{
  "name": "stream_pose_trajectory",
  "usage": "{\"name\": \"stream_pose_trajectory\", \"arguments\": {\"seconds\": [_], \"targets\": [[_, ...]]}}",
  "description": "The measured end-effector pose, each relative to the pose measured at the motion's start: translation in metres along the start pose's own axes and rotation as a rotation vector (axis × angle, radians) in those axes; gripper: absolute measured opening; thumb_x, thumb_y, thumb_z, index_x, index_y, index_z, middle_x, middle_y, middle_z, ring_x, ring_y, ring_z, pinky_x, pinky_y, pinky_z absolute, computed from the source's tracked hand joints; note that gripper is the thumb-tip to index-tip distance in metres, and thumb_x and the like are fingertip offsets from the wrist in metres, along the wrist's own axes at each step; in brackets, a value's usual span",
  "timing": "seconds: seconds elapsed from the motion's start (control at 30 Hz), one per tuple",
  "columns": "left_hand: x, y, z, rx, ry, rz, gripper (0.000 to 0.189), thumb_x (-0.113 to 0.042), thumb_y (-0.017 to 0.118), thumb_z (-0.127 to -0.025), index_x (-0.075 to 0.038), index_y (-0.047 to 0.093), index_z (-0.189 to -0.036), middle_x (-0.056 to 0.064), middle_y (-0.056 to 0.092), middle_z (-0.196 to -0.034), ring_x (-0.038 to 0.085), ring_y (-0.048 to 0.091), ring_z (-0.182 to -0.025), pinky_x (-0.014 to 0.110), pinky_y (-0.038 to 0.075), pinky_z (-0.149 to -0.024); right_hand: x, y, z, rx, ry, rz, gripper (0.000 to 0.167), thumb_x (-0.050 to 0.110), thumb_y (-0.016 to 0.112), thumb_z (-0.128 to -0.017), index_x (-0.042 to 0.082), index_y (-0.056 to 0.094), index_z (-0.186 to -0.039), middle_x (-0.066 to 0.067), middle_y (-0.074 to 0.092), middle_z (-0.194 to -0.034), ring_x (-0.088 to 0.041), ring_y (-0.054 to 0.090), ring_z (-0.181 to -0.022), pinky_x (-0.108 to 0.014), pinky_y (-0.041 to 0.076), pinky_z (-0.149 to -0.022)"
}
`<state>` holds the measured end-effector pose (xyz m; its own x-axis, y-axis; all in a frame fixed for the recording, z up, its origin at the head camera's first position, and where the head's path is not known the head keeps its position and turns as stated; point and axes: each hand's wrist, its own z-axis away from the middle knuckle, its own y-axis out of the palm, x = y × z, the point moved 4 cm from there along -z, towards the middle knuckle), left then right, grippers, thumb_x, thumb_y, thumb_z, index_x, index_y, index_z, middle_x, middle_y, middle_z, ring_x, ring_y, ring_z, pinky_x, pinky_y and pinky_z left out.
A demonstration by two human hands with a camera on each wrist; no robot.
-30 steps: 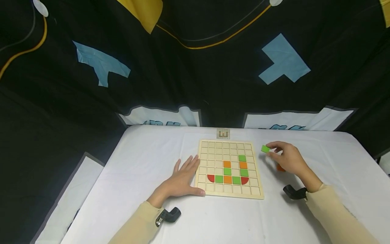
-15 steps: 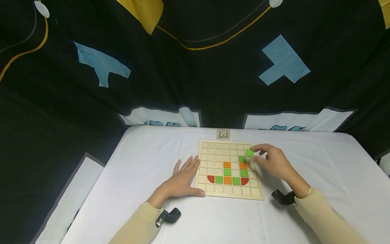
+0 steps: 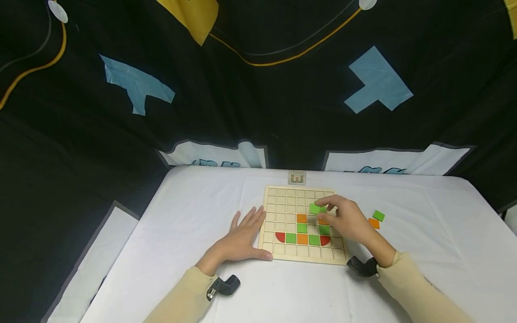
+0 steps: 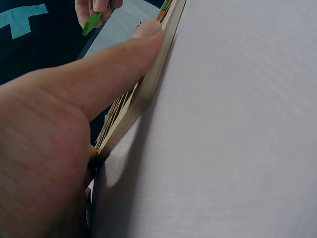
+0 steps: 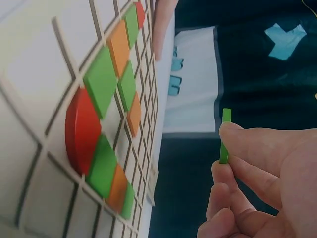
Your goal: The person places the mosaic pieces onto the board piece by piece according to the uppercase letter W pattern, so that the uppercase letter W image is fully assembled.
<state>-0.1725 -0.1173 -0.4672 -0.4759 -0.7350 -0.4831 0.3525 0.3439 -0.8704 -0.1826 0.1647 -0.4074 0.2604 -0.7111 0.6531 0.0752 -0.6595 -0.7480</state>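
Observation:
A pale wooden grid board (image 3: 278, 253) lies on the white table, its cells partly filled with flat green, orange and red tiles. My right hand (image 3: 349, 220) is over the board's right side and pinches a green square tile (image 3: 314, 209) between thumb and fingers. In the right wrist view that green tile (image 5: 225, 136) is seen edge-on, apart from the board. At the board's left edge rests my left hand (image 3: 241, 240), fingers spread. The left thumb (image 4: 124, 64) lies along the board's rim in the left wrist view. Red quarter-round tiles (image 5: 81, 131) sit in the grid.
To the right of the board, a loose green tile (image 3: 378, 216) and an orange tile (image 3: 374, 223) lie on the tablecloth (image 3: 424, 215). A small card with a grid pattern (image 3: 296, 178) lies behind the board. A dark curtain (image 3: 258, 107) hangs behind the table.
My right hand has moved left with the green tile, from beside the board to over it, uncovering the loose green and orange tiles. The left hand has stayed in place.

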Motion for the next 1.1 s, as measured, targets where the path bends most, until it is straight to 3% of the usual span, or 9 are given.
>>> {"name": "stream_pose_trajectory", "arguments": {"seconds": [0.13,0.47,0.73,1.1], "targets": [[0.000,0.000,0.000,0.001,0.000,-0.001,0.122,-0.070,0.073,-0.077,-0.003,0.015,-0.161,0.010,0.008,-0.169,0.030,0.001,-0.155,0.061,-0.007,-0.118,0.005,0.010,-0.001,0.018,-0.008,-0.016,0.029,0.011,0.077,-0.089,0.008,0.073,-0.118,-0.008,0.066,-0.102,-0.022,0.052,-0.080,-0.032,0.045,-0.063],[0.001,0.001,-0.001,0.005,0.000,-0.007,0.121,-0.070,0.072,-0.078,-0.003,0.015,-0.161,0.009,0.007,-0.169,0.029,0.000,-0.155,0.061,-0.007,-0.118,0.018,0.035,-0.001,0.056,-0.030,-0.059,0.027,0.011,0.078,-0.088,0.010,0.074,-0.114,-0.002,0.069,-0.108,-0.020,0.057,-0.089,-0.033,0.049,-0.072],[0.001,0.001,-0.001,0.008,-0.001,-0.005,0.121,-0.071,0.071,-0.078,-0.003,0.015,-0.161,0.009,0.007,-0.169,0.029,0.000,-0.155,0.061,-0.007,-0.118,0.029,0.058,-0.002,0.087,-0.024,-0.051,0.026,0.013,0.079,-0.088,0.013,0.075,-0.113,0.002,0.071,-0.110,-0.017,0.064,-0.099,-0.040,0.054,-0.087],[0.001,0.001,-0.001,0.005,-0.001,-0.009,0.121,-0.071,0.071,-0.078,-0.003,0.015,-0.161,0.008,0.007,-0.169,0.029,0.000,-0.155,0.062,-0.007,-0.118,0.036,0.072,-0.009,0.109,-0.006,0.001,0.025,0.015,0.079,-0.087,0.012,0.076,-0.112,-0.001,0.071,-0.114,-0.020,0.065,-0.109,-0.042,0.051,-0.096]]}}
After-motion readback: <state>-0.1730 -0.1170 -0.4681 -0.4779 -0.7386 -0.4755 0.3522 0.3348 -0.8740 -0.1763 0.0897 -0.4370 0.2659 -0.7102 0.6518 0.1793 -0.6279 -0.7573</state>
